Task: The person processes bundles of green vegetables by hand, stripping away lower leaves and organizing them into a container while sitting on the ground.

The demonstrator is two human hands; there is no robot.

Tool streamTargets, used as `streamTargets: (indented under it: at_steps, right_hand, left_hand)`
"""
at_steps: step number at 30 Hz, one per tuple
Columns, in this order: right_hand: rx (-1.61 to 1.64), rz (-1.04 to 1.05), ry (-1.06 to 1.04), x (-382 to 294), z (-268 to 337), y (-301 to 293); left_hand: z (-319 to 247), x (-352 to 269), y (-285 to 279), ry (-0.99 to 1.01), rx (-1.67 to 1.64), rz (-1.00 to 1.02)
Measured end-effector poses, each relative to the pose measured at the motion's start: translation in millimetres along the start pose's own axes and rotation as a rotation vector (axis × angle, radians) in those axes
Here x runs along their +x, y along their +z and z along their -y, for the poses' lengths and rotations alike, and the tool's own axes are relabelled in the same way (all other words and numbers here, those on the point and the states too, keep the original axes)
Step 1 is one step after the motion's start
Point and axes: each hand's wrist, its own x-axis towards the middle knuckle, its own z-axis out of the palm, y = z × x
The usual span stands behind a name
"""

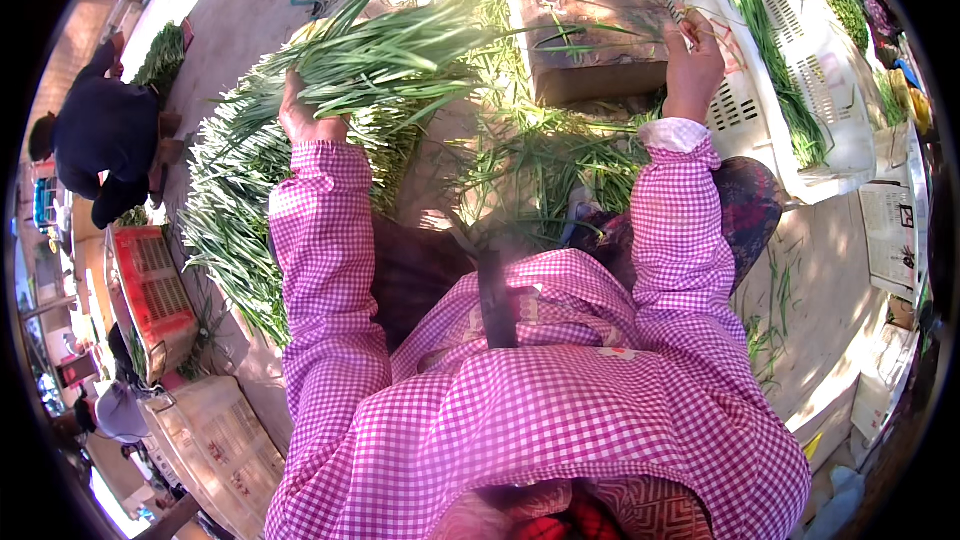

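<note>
My left hand (307, 111) grips a loose bunch of long green leaves (390, 52), which look like garlic chives, with the tips fanned to the right. Beneath and beside that hand lies a large heap of the same greens (232, 195), their pale cut ends facing outward. My right hand (694, 64) is raised at the right end of a worn wooden block (600, 75). Between its thumb and fingers are a few thin leaf blades (630, 30), stretching left across the block towards the bunch.
Loose leaf trimmings (555, 157) cover the ground between my knees and the block. White plastic crates (832, 97) holding greens stand close on the right. At left are a red crate (154, 281), a pale crate (221, 435) and a bent-over person in dark clothes (105, 120).
</note>
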Motion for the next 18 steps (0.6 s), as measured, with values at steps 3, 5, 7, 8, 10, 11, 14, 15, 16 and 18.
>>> streamTargets:
  at_steps: [3,5,7,8,10,11,14,15,16,18]
  right_hand:
    - [-0.138,0.167,-0.101,-7,-1,8]
    - [0.115,0.397,0.220,-20,9,14]
    - [0.181,0.509,0.283,-28,21,17]
    - [0.214,0.565,0.315,-31,26,18]
    - [0.280,0.585,0.407,-34,34,16]
    - [0.313,0.595,0.453,-35,35,17]
    - [0.351,0.779,0.287,-46,18,27]
    - [0.287,0.832,0.215,-54,20,33]
    - [0.217,0.876,0.141,-62,25,40]
    - [0.107,0.995,0.027,-82,35,51]
  left_hand:
    - [0,1,3,-0.015,0.018,0.009]
    - [-2,4,-6,0.042,0.072,0.067]
    - [-3,2,-7,0.057,0.071,0.176]
    - [-4,1,-7,0.044,0.043,0.258]
    - [-10,1,-11,-0.068,-0.067,0.455]
    - [-11,3,-12,-0.075,-0.063,0.501]
    - [-6,3,-7,-0.072,-0.048,0.545]
    - [-6,1,-6,-0.060,-0.038,0.550]
    - [-3,1,-3,-0.053,-0.032,0.561]
    - [4,-9,7,-0.024,-0.050,0.519]
